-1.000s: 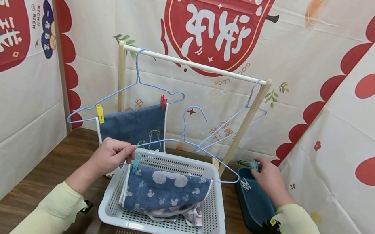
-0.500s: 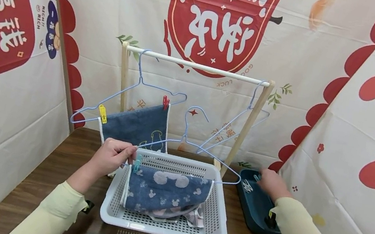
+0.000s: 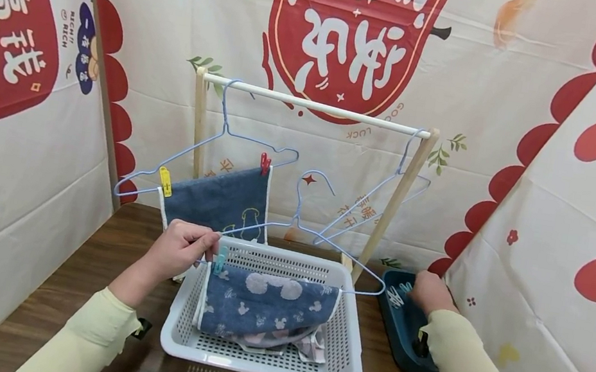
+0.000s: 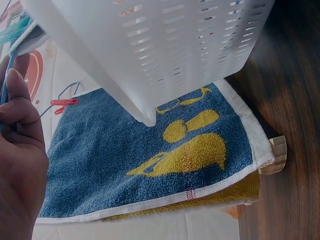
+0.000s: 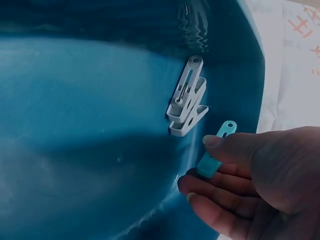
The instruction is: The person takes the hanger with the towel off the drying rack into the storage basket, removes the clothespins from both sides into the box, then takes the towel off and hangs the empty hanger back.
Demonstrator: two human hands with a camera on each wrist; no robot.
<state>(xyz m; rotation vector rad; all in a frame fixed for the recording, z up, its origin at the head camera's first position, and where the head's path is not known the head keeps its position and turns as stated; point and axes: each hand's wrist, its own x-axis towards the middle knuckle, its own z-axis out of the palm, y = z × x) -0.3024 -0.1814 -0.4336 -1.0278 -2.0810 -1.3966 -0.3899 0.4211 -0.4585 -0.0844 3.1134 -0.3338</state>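
My left hand (image 3: 179,252) grips the left end of a light-blue wire hanger (image 3: 297,217) over the basket. A blue towel with grey mouse patterns (image 3: 270,305) is draped on its lower bar, and a teal clothespin (image 3: 220,259) clips the towel's left corner. Inside the dark teal tray (image 3: 409,343) at the right, my right hand (image 3: 431,293) is lowered. In the right wrist view, its thumb and fingers pinch another teal clothespin (image 5: 209,166). Beside it lie white clothespins (image 5: 188,90), overlapping each other against the tray's end.
Behind the basket (image 3: 257,369), a wooden rack (image 3: 317,103) carries a hanger with a dark blue towel (image 3: 214,199) pinned by yellow (image 3: 165,181) and red clothespins (image 3: 265,164). A bare hanger (image 3: 400,170) hangs at the rack's right. More cloth lies in the basket.
My right hand has lowered from above the tray's far end down into the tray with the teal clothespin. The left hand keeps its grip on the hanger; the head view has shifted slightly.
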